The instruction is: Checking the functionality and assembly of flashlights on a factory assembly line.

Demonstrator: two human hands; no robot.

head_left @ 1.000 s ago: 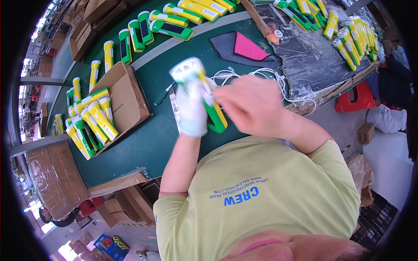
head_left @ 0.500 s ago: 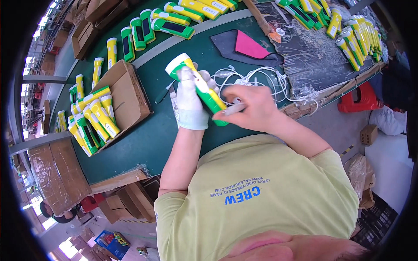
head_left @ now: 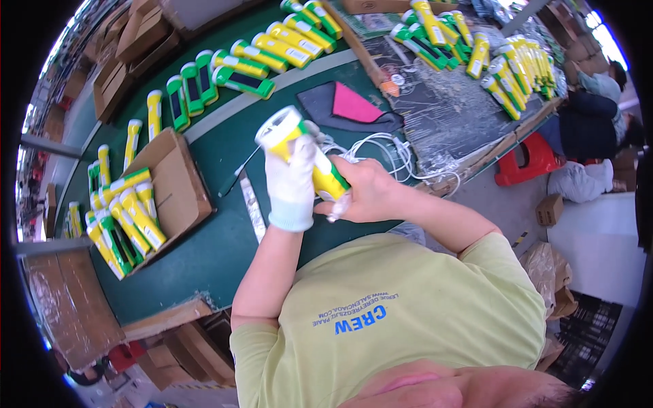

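Note:
A yellow and green flashlight with a white head is held over the green table. My left hand, in a white glove, is wrapped around its body. My right hand, bare, grips the tail end of the flashlight and holds a small pale piece there. White cables lie on the table just beyond my right hand.
An open cardboard box on the left holds several flashlights. More flashlights lie in rows at the back. A screwdriver, a grey and pink cloth, a dark mat and a red stool are nearby.
The flashlight has tilted so its white head points up and left. My right hand has slid from over its middle down to its tail end.

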